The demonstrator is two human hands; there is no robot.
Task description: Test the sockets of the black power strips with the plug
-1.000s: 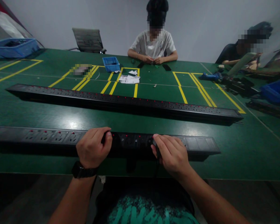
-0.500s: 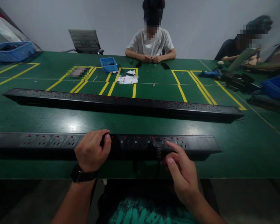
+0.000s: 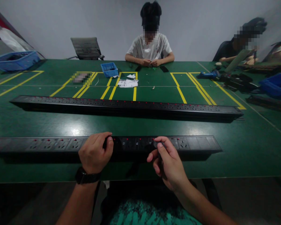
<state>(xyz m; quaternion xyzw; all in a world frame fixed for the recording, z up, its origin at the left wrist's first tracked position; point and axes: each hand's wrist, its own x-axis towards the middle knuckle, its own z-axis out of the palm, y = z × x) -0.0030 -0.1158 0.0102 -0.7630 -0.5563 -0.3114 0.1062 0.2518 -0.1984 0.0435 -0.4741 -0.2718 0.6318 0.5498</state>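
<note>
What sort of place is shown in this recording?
Likely an assembly or testing workshop: long socket strips lie on a big green table marked with yellow lines, and co-workers sit at it.

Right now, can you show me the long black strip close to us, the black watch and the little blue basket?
Near black strip (image 3: 133,144): head view, on its socket face, around the middle.
Black watch (image 3: 80,175): head view, on its dark case.
Little blue basket (image 3: 110,73): head view, on its front wall.
</note>
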